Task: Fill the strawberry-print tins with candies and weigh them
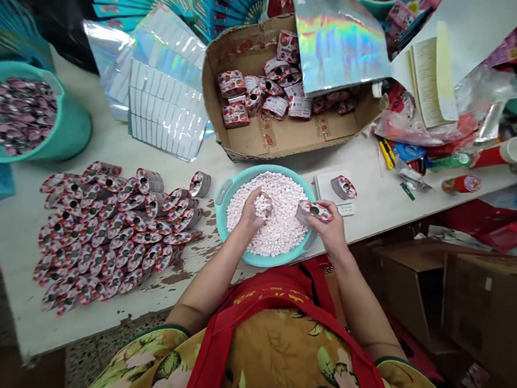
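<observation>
A turquoise basin [221, 210] full of small pale pink candies [277, 229] stands in front of me. My left hand [253, 213] is cupped over the basin's left half, its fingers curled round a small heap of the candies. At the basin's right rim, my right hand [331, 225] grips a small printed candy container [314, 211] with a dark round hole in its upper side. A similar container [344, 187] sits on a small white scale [330, 182] just behind the right hand. Many more such containers [122, 229] stand packed together on the table to the left.
Behind the basin is a cardboard box [263, 142] with loose containers inside and a shiny holographic sheet [341, 40] over it. Sticker sheets [166, 106] and a turquoise bucket [71, 121] of wrapped pieces lie left. A yellow cutter [386, 154] and bottles are right.
</observation>
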### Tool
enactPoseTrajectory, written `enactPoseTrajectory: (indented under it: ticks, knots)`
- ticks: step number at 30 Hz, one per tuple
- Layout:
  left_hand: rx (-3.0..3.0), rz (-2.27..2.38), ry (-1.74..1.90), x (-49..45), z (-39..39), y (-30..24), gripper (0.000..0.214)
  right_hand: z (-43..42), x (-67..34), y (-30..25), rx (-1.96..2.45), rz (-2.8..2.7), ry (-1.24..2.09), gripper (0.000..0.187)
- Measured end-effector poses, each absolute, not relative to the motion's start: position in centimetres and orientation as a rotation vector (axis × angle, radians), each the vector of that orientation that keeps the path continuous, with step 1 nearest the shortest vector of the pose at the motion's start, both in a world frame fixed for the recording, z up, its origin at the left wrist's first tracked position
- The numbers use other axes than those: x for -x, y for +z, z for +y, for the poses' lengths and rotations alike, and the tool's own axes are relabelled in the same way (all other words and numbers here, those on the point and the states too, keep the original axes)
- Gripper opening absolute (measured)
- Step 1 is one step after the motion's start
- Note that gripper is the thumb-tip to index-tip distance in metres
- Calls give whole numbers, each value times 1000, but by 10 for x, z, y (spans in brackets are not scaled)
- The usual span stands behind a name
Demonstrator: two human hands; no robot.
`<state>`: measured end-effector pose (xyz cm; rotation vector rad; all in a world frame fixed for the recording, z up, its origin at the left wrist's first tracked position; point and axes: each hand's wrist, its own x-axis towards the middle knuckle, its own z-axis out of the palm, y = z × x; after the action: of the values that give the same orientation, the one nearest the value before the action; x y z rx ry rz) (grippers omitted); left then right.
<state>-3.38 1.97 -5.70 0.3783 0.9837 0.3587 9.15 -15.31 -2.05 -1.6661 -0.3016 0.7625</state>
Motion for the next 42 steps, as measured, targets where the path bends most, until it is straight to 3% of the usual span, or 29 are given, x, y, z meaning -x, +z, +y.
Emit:
enactPoseTrajectory:
  ticks: [7,13,42]
  knots:
    - [-609,771,596,33,8,-2,35,-108,-41,-25,1820,-771,716,36]
    - [-685,793,768,29,1,1,36,-94,-29,-29,1961,-919,660,27]
    - [-700,839,849,12,9,6,48,-85,-41,-11,2025,-947,596,31]
